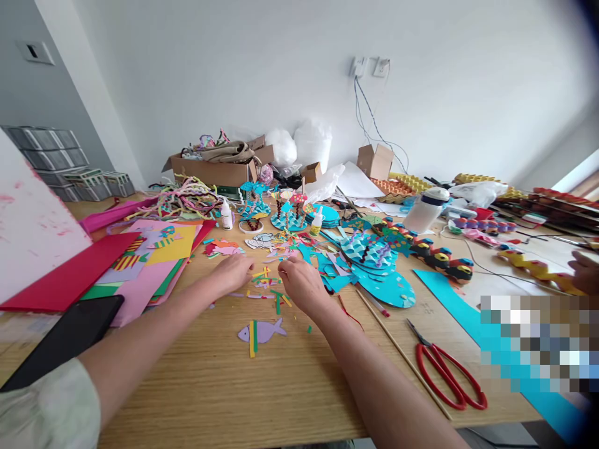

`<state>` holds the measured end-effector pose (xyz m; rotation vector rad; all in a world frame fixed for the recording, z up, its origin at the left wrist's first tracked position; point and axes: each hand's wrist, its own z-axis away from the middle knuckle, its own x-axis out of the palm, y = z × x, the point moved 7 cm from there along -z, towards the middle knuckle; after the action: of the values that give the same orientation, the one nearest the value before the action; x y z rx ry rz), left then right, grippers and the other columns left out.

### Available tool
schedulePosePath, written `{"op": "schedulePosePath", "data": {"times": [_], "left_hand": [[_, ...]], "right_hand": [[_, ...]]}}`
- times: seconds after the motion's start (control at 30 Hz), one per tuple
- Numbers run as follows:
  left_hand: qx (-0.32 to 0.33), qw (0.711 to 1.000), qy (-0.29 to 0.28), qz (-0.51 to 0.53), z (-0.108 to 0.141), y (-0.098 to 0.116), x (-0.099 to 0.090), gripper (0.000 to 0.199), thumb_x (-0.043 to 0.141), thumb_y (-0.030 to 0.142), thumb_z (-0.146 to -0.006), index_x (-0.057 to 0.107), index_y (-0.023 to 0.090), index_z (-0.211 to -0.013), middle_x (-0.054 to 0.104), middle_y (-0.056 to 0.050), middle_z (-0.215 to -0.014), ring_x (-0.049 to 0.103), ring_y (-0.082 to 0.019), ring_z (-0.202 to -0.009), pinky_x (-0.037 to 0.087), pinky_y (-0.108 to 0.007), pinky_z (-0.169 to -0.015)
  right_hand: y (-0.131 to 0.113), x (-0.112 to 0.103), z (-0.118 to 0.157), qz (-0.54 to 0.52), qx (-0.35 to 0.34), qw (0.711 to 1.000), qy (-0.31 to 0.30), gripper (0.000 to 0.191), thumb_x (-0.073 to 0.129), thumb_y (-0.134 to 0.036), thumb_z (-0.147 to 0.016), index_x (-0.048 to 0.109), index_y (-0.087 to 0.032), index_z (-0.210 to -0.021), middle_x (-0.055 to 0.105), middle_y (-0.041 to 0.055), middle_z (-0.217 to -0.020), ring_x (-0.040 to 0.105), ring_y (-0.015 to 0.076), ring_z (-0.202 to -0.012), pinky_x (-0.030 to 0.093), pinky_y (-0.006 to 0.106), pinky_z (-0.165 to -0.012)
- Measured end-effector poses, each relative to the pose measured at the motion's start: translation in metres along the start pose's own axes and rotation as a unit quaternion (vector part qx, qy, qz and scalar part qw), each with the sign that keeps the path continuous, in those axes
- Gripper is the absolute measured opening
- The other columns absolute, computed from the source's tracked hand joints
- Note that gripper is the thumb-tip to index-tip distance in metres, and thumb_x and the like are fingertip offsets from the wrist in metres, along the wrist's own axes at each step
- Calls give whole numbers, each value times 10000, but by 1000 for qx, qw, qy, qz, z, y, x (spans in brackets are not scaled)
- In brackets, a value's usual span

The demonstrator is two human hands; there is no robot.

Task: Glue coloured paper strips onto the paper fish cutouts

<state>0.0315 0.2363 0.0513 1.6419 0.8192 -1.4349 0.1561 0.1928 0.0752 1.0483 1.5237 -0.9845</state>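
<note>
Both my hands reach over a pile of thin coloured paper strips (pixel 266 280) in the middle of the table. My left hand (pixel 236 272) is at the pile's left side, fingers curled together; whatever they may hold is too small to make out. On the right side, my right hand (pixel 302 280) is also closed, its fingertips bent down and partly hidden. Nearer to me lies a purple paper fish (pixel 266 332) with a green and a yellow strip across its body, the strips reaching past its lower edge.
Red-handled scissors (pixel 449 374) and a wooden stick (pixel 402 349) lie right. Coloured paper sheets (pixel 154 274) and a black phone-like slab (pixel 65 343) are left. Glue bottles (pixel 226 215) and blue paper pieces (pixel 384 284) stand or lie beyond. Another person's hand (pixel 584 271) shows far right.
</note>
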Motion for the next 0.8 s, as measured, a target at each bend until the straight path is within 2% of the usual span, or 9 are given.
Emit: {"op": "schedulePosePath", "data": {"times": [0.17, 0.3, 0.53, 0.7, 0.8], "left_hand": [[-17, 997, -79, -4, -19, -6, 11, 99, 489, 153, -614, 579, 182, -644, 560, 5, -566, 468, -130, -481, 281, -221, -433], [-15, 995, -95, -4, -19, -7, 16, 121, 462, 123, -585, 565, 181, -614, 546, 13, -551, 444, -121, -462, 250, -218, -413], [12, 999, -40, 8, -12, 0, 6, 129, 428, 120, -638, 543, 177, -647, 559, -3, -598, 480, -136, -537, 267, -218, -450], [64, 997, 12, 29, -5, 18, -16, 130, 414, 125, -699, 533, 178, -689, 541, 7, -602, 475, -129, -545, 270, -219, -478], [99, 993, 36, 47, 3, 30, -30, 120, 425, 123, -717, 530, 177, -695, 540, 11, -623, 477, -125, -568, 280, -217, -503]], "right_hand": [[12, 3, 1, -23, -4, 1000, 17, 241, 382, -203, -845, 623, -198, -841, 630, 53, -878, 576, 162, -802, 326, 229, -560], [17, 7, -2, -45, 2, 999, 24, 236, 397, -196, -834, 633, -191, -824, 636, 62, -874, 578, 162, -783, 316, 227, -546], [19, 3, -2, -85, 9, 995, 49, 230, 408, -171, -825, 636, -184, -848, 627, 76, -920, 578, 171, -806, 358, 238, -598], [13, -5, -1, -132, -9, 986, 98, 257, 467, -232, -819, 564, -183, -1052, 582, 68, -1076, 529, 156, -947, 382, 228, -729], [5, -8, -1, -177, -41, 978, 98, 266, 522, -261, -785, 579, -172, -1029, 623, 62, -990, 544, 151, -898, 385, 222, -719]]}}
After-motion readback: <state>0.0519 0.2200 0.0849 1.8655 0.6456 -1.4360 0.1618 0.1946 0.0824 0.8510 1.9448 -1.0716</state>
